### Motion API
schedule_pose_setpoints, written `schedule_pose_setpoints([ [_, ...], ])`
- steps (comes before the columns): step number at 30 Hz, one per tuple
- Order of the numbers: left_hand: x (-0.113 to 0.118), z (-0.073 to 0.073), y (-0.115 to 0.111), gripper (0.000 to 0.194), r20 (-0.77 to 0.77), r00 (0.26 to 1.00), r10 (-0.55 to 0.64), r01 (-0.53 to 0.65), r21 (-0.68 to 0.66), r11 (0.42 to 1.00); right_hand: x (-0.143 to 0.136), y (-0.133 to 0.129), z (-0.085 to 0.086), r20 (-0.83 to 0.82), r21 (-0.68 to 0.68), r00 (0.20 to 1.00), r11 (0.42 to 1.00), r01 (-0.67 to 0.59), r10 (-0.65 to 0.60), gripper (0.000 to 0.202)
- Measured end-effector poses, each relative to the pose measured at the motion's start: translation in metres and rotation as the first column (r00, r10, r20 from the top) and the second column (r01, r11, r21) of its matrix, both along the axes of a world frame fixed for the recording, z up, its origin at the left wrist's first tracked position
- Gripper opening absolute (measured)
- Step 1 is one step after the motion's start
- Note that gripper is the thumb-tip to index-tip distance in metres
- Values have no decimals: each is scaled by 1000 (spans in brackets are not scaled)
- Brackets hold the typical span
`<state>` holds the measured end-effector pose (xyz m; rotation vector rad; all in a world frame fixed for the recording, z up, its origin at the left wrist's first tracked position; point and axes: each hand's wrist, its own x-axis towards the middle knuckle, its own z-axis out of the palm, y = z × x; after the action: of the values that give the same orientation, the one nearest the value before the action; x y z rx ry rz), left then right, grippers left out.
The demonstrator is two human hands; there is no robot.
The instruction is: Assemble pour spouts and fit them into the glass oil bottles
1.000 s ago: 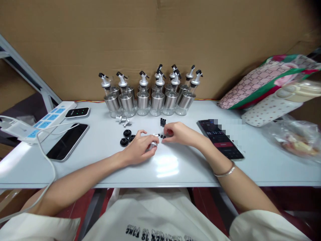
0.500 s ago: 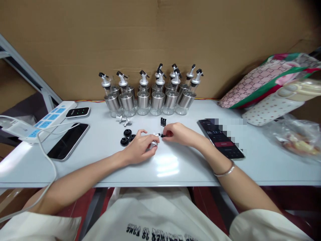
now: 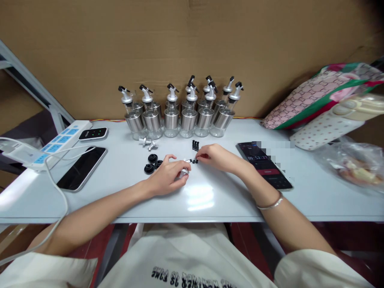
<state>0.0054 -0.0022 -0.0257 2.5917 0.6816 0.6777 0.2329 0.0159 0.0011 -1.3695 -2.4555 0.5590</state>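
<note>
My left hand [image 3: 169, 176] is closed on a silver spout [image 3: 184, 172], low over the table, with a small black tip showing beyond the fingers. Just to its right my right hand [image 3: 214, 157] has its fingers bent beside small black pieces [image 3: 195, 161]; whether anything is between its fingertips is too small to tell. Behind that hand lie several black levers [image 3: 195, 145] in a row. Black round stoppers [image 3: 153, 158] sit left of my left hand, one partly hidden by it. Silver spouts [image 3: 148, 143] lie farther back.
Several glass and steel bottles [image 3: 171, 119] with spouts stand along the back. At left are a power strip [image 3: 64, 140], a phone [image 3: 82, 169] and a small device [image 3: 93, 134]. A phone timer [image 3: 265, 166], tumbler [image 3: 325, 124], patterned bag [image 3: 303, 98] and plastic bag [image 3: 357, 170] lie right.
My right hand has shifted slightly up and right, uncovering small black pieces on the table. My left hand remains in place around the silver spout.
</note>
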Motion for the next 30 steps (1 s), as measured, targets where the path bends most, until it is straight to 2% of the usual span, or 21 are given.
schedule_pose_setpoints([
  [6, 0, -1, 0, 14, 2, 1000, 1, -1, 2, 1000, -4, -2, 2, -39, -16, 999, 999, -38, 38, 18],
  [18, 0, -3, 1, 14, 19, 1000, -5, 5, 7, 1000, -10, -1, -10, -49, 55, 995, 995, -78, 81, 15],
  [30, 0, -3, 1, 13, 7, 1000, -3, 3, 18, 1000, 1, 5, -11, 18, 91, 1000, 996, -6, 5, 14],
])
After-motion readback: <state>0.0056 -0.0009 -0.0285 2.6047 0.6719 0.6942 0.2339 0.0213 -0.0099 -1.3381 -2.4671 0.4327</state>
